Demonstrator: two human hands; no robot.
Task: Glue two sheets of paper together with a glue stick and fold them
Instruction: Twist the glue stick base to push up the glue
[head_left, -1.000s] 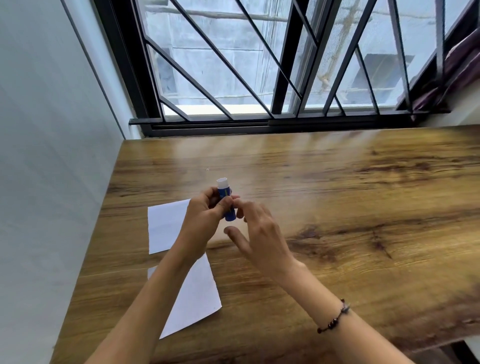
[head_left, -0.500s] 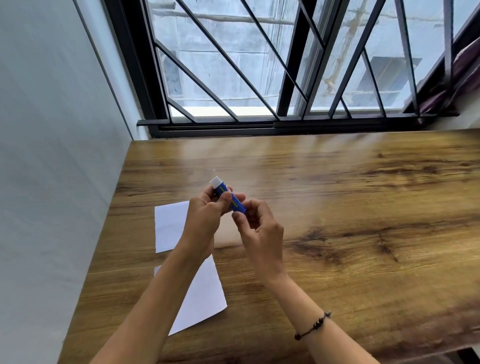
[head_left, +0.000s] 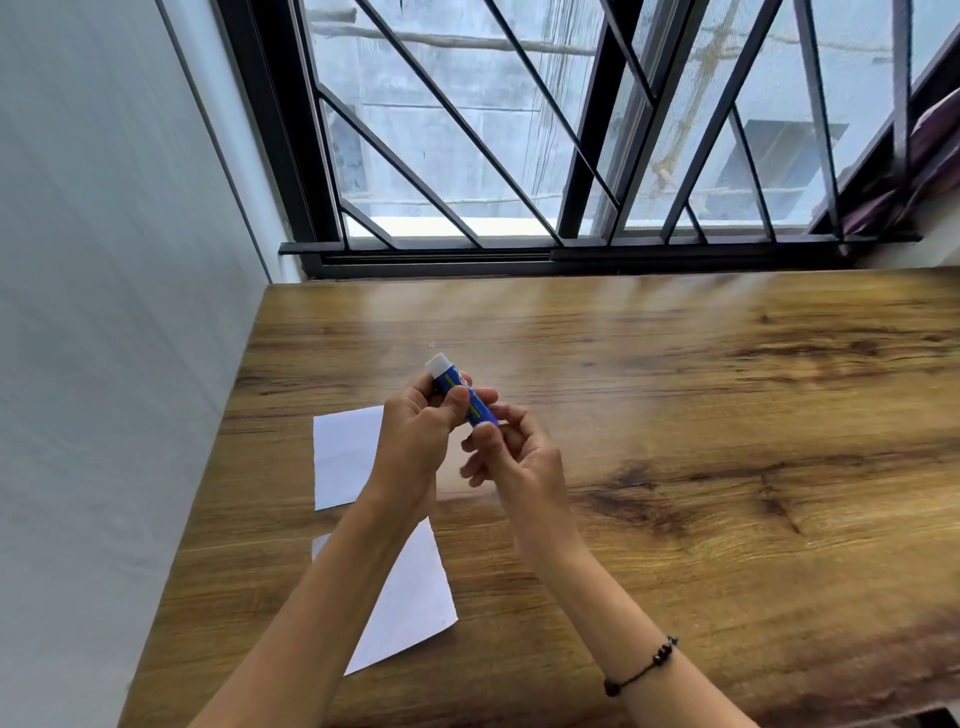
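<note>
Head view, left hand (head_left: 415, 441) grip around glue stick (head_left: 462, 395), right hand (head_left: 511, 460) grip pinching its lower end, two paper sheets (head_left: 345, 457) on tabletop (head_left: 675, 415).

We see a bench (head_left: 701, 415) of wood-grain finish, smooth with a soft sheen toward the far edge. Two sheets of paper (head_left: 345, 457), white and matt, lie on it. The glue stick (head_left: 470, 400) looks like glossy blue plastic with a white cap. Far off, the window bars (head_left: 447, 124) look like dark painted metal.
</note>
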